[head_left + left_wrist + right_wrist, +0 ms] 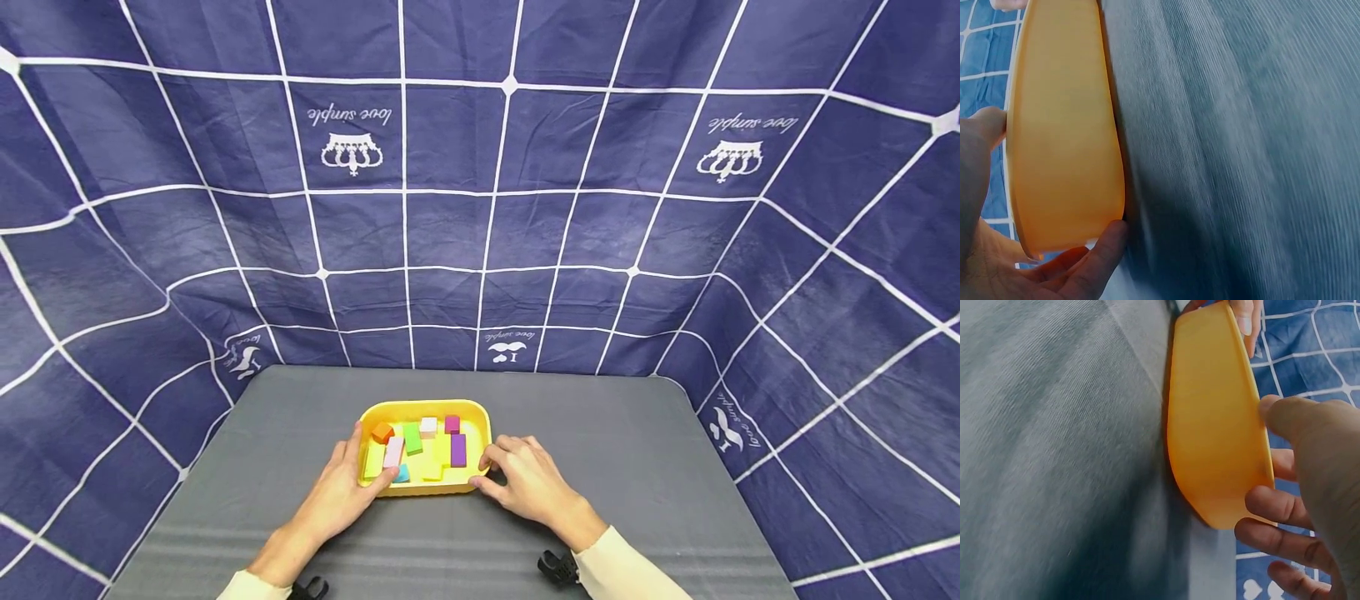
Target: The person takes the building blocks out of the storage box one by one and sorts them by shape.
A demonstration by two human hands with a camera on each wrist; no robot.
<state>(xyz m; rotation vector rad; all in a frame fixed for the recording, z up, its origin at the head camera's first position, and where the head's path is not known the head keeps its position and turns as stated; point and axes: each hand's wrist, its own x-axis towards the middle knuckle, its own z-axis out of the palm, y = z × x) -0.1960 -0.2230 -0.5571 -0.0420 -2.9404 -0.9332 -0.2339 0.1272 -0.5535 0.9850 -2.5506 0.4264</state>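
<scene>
Left hand grips yellow tray on grey mat.

Grey table, covered with ribbed cloth; on it stood one yellow tray, near the front edge, middle.

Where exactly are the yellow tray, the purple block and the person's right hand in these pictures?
yellow tray [424,407]: head view, on its far rim.
purple block [457,450]: head view, middle of its top face, inside the tray.
right hand [528,479]: head view, back of the hand, at the tray's right end.
</scene>
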